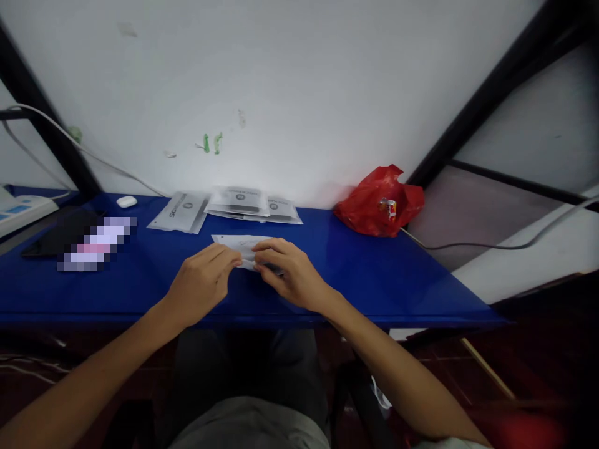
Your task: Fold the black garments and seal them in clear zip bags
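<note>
A frosted plastic zip bag (228, 241) lies on the blue table in front of me, partly covered by my fingers. Its near edge is pinched between the thumb and fingers of my left hand (202, 279). My right hand (292, 272) curls over the bag's right part, with thumb and fingers closed on it. Some faint print shows between the hands; whatever the bag contains is hidden. Behind it, near the wall, a similar printed bag (180, 212) lies flat beside a small stack of such bags (238, 201).
A red plastic bag (381, 202) stands at the back right, with a cable behind it. At the left are a white earbud case (126, 201), a dark tablet (60, 234), a blurred-out item (97, 244) and a white device (25, 212). The table's front edge (262, 321) runs below my wrists.
</note>
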{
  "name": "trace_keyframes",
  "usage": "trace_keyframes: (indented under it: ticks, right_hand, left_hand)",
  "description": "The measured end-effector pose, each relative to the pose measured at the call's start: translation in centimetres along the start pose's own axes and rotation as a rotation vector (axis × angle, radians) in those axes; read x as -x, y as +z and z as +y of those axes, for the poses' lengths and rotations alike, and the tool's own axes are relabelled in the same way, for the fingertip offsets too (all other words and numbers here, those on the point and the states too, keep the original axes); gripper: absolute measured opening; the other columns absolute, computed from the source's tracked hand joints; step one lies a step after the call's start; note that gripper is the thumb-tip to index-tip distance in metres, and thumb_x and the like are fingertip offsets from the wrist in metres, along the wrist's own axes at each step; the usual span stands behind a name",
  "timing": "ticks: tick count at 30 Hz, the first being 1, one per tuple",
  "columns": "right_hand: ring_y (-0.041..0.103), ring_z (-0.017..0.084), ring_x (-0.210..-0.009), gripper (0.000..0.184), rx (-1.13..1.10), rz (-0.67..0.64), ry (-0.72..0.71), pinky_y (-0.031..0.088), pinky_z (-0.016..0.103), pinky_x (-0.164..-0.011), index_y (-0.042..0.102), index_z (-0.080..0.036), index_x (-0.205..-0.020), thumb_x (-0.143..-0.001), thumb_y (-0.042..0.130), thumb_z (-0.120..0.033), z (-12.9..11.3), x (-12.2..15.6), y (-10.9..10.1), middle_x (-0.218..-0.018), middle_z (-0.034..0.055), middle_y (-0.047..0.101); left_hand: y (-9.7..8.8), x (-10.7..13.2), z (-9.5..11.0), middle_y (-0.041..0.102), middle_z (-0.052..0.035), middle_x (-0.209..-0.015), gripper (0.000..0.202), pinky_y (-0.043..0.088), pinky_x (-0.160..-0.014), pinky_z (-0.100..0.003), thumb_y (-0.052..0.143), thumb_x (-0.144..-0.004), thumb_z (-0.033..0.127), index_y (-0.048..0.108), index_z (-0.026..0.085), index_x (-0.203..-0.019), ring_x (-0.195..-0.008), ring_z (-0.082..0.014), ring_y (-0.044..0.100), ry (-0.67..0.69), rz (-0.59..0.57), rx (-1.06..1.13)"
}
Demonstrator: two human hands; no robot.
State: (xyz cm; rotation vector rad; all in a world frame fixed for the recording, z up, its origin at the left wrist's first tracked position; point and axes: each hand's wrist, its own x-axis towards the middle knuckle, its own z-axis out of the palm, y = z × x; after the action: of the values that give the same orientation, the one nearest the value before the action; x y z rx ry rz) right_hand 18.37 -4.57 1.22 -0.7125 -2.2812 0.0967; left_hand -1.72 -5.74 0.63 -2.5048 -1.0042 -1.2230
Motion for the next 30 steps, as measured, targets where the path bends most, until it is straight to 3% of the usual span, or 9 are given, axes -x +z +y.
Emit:
trace_keyframes:
  ticks: [6, 9, 16, 23, 30]
  right_hand:
    - [0.059, 0.020, -0.095, 0.015, 0.198, -0.050, 0.052, 0.047, 0.037, -0.081, 0.064, -0.019, -0.094, -0.089, 0.050, -0.019, 1.7, 1.3, -0.8, -0.110, 0.0091, 0.065]
    - [0.059, 0.021, -0.094, 0.014, 0.296, -0.059, 0.047, 0.046, 0.038, -0.080, 0.064, -0.018, -0.092, -0.089, 0.050, -0.019, 1.9, 1.6, -1.2, -0.111, 0.0102, 0.065]
    - [0.058, 0.021, -0.097, 0.014, 0.386, -0.070, 0.000, 0.045, 0.038, -0.083, 0.064, -0.018, -0.091, -0.089, 0.050, -0.018, 0.4, 0.9, -0.5, -0.113, 0.0097, 0.065]
    - [0.058, 0.021, -0.100, 0.015, 0.376, -0.092, -0.068, 0.044, 0.036, -0.083, 0.064, -0.019, -0.092, -0.089, 0.049, -0.016, 0.3, 0.2, 0.4, -0.111, 0.0099, 0.065]
    - [0.057, 0.022, -0.098, 0.015, 0.411, -0.076, -0.060, 0.044, 0.037, -0.082, 0.063, -0.018, -0.086, -0.089, 0.049, -0.015, 1.9, 0.9, 0.1, -0.111, 0.0094, 0.066]
  left_hand:
    - [-0.3, 0.8, -1.8, 0.063, 0.0004, -0.076, 0.017, 0.048, -0.069, -0.025, 0.045, -0.093, 0.019, 0.058, 0.020, -0.082, -0.072, -0.0130, 0.060, -0.158, 0.084, -0.006]
    - [-0.3, 1.2, -2.7, 0.063, 0.0001, -0.079, 0.015, 0.048, -0.069, -0.026, 0.045, -0.093, 0.023, 0.057, 0.020, -0.086, -0.074, -0.0134, 0.060, -0.196, 0.044, 0.011]
    - [0.6, 1.0, -2.2, 0.067, -0.0022, -0.084, 0.018, 0.049, -0.074, -0.029, 0.043, -0.095, 0.019, 0.061, 0.017, -0.093, -0.077, -0.0154, 0.060, 0.058, -0.139, -0.103]
    - [1.2, 0.7, -1.9, 0.068, -0.0025, -0.076, 0.019, 0.048, -0.067, -0.027, 0.046, -0.093, 0.016, 0.064, 0.016, -0.088, -0.070, -0.0146, 0.060, 0.140, -0.039, -0.206]
    - [1.7, 0.8, -2.8, 0.070, -0.0011, -0.076, 0.021, 0.047, -0.064, -0.027, 0.047, -0.091, 0.013, 0.066, 0.017, -0.084, -0.068, -0.0141, 0.062, 0.130, -0.021, -0.202]
